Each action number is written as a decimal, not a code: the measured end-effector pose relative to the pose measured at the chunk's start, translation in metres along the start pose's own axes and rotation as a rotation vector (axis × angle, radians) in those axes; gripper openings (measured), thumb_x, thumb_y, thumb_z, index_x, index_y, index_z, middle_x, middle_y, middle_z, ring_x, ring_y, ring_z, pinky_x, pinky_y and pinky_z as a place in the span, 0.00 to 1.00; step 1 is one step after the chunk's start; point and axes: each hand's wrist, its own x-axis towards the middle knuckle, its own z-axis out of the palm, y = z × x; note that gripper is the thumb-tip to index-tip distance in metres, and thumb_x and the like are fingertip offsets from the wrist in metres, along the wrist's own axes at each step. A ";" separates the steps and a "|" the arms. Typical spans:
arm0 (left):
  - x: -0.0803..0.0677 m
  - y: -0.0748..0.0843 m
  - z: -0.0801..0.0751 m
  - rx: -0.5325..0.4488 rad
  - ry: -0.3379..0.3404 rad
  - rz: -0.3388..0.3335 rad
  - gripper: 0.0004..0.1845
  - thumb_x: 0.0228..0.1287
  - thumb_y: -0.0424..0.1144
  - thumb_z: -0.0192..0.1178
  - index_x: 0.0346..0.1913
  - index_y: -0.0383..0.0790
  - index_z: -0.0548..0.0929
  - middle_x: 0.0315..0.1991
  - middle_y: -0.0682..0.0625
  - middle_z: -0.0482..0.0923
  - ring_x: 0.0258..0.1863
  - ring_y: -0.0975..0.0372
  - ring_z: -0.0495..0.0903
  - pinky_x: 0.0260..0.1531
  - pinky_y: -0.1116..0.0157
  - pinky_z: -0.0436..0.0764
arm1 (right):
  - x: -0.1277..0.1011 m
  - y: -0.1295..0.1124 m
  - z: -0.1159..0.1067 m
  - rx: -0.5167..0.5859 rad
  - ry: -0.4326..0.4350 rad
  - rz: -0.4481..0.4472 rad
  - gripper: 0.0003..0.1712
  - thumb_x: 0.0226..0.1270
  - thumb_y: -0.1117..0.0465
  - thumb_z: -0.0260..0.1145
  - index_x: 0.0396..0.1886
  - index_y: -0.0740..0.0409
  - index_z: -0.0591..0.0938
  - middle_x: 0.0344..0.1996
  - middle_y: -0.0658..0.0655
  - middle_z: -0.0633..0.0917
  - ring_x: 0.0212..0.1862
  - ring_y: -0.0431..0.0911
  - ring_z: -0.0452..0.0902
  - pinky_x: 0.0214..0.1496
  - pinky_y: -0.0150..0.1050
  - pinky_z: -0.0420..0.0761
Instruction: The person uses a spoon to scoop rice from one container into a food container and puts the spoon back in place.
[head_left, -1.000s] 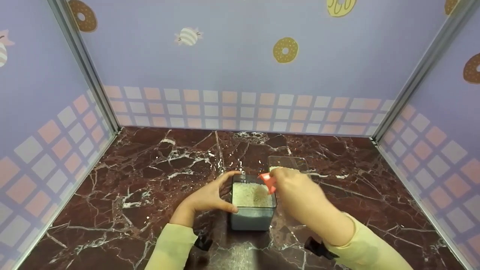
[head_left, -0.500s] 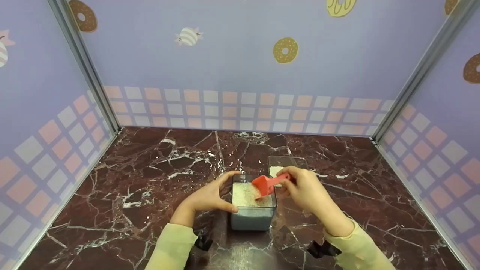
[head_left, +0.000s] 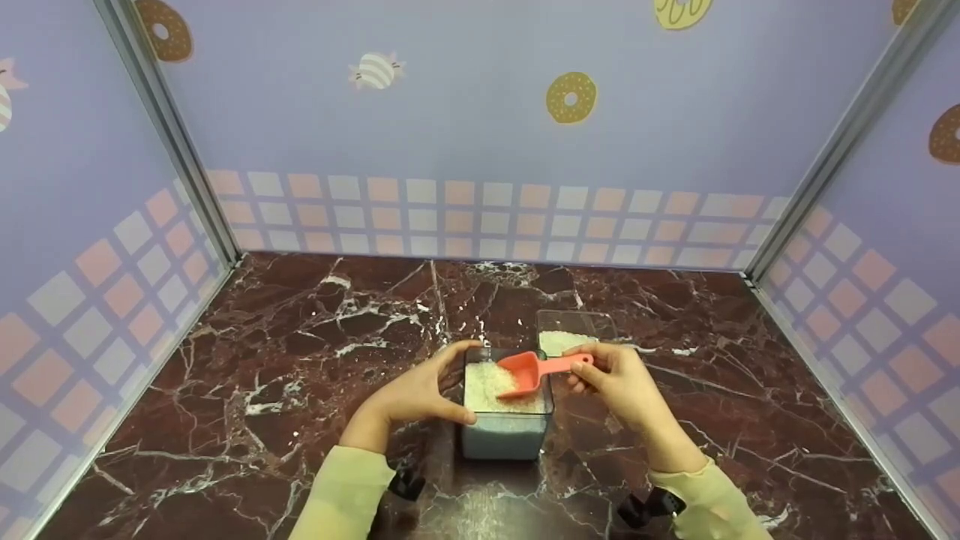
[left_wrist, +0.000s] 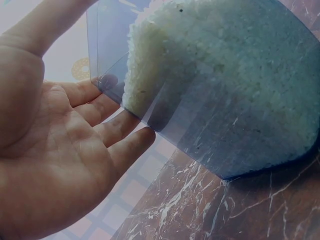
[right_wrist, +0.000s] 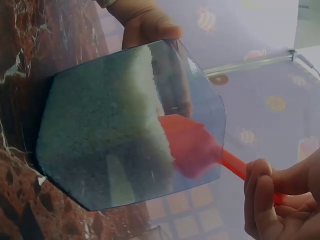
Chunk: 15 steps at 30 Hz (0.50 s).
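A tinted clear rectangular container [head_left: 504, 439] of white rice stands on the table. My left hand [head_left: 421, 390] holds its left side, thumb at the near corner and fingers at the far one. In the left wrist view the left hand's fingers [left_wrist: 117, 127] lie against the clear wall. My right hand [head_left: 619, 379] pinches the handle of a red scoop [head_left: 525, 373] between thumb and fingers. The scoop's bowl sits inside the container, its front edge in the rice [head_left: 484, 382]. The right wrist view shows the scoop [right_wrist: 190, 145] through the wall.
Behind the right hand stands a second clear container [head_left: 577, 322] with some white rice in it. The dark red marbled table [head_left: 337, 315] is bounded by patterned panels [head_left: 480, 135] at the back and both sides.
The scoop has turned from steeply tilted over the container to lying lower, its bowl facing left into the rice. My right hand has shifted slightly right; the left hand keeps its place.
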 end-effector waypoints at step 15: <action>0.000 -0.001 -0.001 -0.017 -0.028 0.011 0.57 0.47 0.35 0.79 0.80 0.48 0.57 0.80 0.43 0.59 0.81 0.50 0.57 0.82 0.51 0.56 | 0.006 0.011 0.018 0.147 -0.048 0.037 0.16 0.75 0.72 0.58 0.55 0.81 0.78 0.25 0.47 0.83 0.27 0.34 0.79 0.33 0.26 0.84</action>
